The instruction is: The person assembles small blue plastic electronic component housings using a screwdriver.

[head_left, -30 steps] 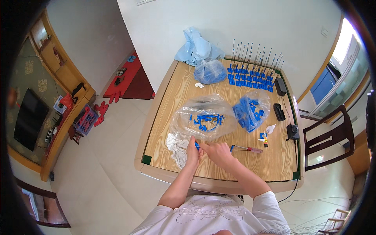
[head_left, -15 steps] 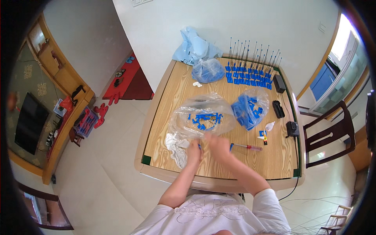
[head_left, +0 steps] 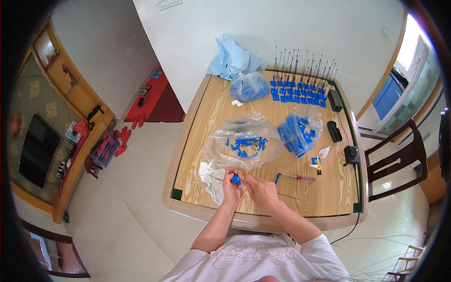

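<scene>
A small blue plastic piece (head_left: 236, 179) sits in the fingers of my left hand (head_left: 229, 189), which is closed around it above the near part of the table. Close beside it on the right, my right hand (head_left: 262, 192) has its thumb and fingers pinched together near the piece. Whatever is between those fingertips is too small to make out. Just beyond both hands lies a clear plastic bag (head_left: 221, 141) with several blue parts (head_left: 244, 144) inside. A screwdriver (head_left: 305, 178) with a reddish clear handle rests right of my right hand, a small blue part (head_left: 277, 178) at its tip.
A crumpled white cloth (head_left: 211, 181) lies left of my hands. Another bag of blue parts (head_left: 296, 134) stands right of centre. Rows of blue pieces with upright springs and rods (head_left: 300, 89) fill the far right. Blue bags (head_left: 249, 85), a glue tube (head_left: 318, 165) and a black box (head_left: 351, 154) are around.
My right hand has come back from the clear bag's near edge toward my body, beside my left hand. The blue piece in my left hand now shows more fully.
</scene>
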The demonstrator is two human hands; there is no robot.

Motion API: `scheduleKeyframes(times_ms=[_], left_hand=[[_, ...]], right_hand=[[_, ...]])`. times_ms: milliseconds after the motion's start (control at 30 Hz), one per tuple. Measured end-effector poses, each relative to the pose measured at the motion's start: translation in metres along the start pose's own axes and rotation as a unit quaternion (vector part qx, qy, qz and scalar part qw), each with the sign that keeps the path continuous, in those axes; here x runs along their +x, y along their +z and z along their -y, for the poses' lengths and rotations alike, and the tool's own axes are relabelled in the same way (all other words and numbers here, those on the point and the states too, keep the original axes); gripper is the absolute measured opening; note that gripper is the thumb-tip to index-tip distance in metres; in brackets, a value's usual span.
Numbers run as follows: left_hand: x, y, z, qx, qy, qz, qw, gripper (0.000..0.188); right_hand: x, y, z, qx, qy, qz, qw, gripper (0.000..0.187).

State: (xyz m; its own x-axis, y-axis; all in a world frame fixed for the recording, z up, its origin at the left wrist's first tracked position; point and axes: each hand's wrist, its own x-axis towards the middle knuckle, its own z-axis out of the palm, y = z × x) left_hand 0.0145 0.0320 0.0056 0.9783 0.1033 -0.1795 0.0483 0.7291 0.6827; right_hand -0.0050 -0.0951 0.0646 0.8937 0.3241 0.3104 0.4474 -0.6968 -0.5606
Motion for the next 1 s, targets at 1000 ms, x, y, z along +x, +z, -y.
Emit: scheduleKeyframes(times_ms=[1000], left_hand=[[-0.002,0.022,-0.003,0.021,0.080,-0.066,0.994,0.005]], right_hand=[[0.007,0.003,0.005,-0.016,0.012,0.010,1.000,0.007]])
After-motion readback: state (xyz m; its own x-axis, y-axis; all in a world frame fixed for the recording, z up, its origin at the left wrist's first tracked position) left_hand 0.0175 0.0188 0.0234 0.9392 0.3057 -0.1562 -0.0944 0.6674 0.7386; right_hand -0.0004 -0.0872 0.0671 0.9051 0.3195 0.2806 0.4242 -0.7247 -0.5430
